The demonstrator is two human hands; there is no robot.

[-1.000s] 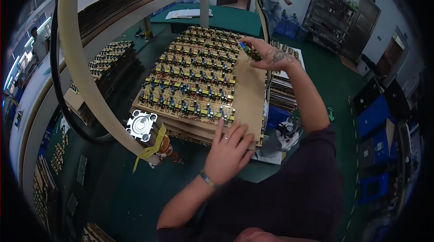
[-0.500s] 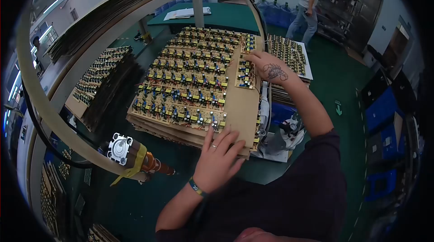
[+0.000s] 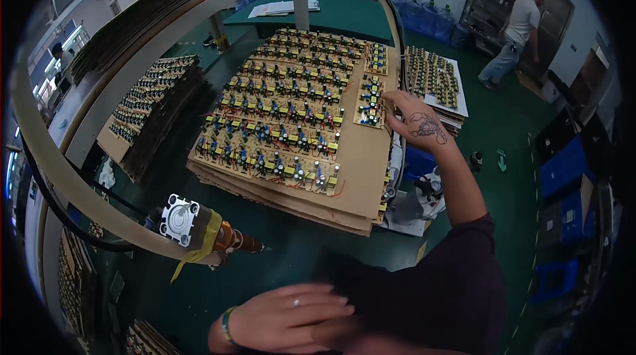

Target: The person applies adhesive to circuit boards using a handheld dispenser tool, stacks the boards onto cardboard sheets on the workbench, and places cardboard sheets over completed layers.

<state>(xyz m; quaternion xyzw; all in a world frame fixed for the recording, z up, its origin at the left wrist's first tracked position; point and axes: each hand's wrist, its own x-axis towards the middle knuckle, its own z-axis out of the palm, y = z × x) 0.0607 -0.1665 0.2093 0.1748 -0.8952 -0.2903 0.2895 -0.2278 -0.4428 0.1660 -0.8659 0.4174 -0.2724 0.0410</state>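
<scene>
My right hand [image 3: 414, 116] is at the right edge of a short strip of circuit boards [image 3: 370, 102], its thumb and index finger apart. Whether the fingertips touch the strip I cannot tell. A second short strip [image 3: 375, 59] lies just beyond it. Both rest on a cardboard sheet [image 3: 361, 176], beside rows of circuit boards [image 3: 278, 110] with yellow, blue and black parts and red wires. My left hand [image 3: 291, 318] is low, in front of my body, away from the boards. Its fingers are stretched out, the tips blurred, and I see nothing held.
More boards on stacked cardboard stand at left [image 3: 152, 100] and at right [image 3: 430, 80]. A metal cylinder tool [image 3: 182, 219] on a curved pole juts in at lower left. Papers [image 3: 285, 8] lie on a green table behind. A person [image 3: 520, 33] walks at the back right.
My left hand has left the cardboard's near edge and dropped toward my body. My right hand has shifted off the strips to their right side. The person behind has walked further right.
</scene>
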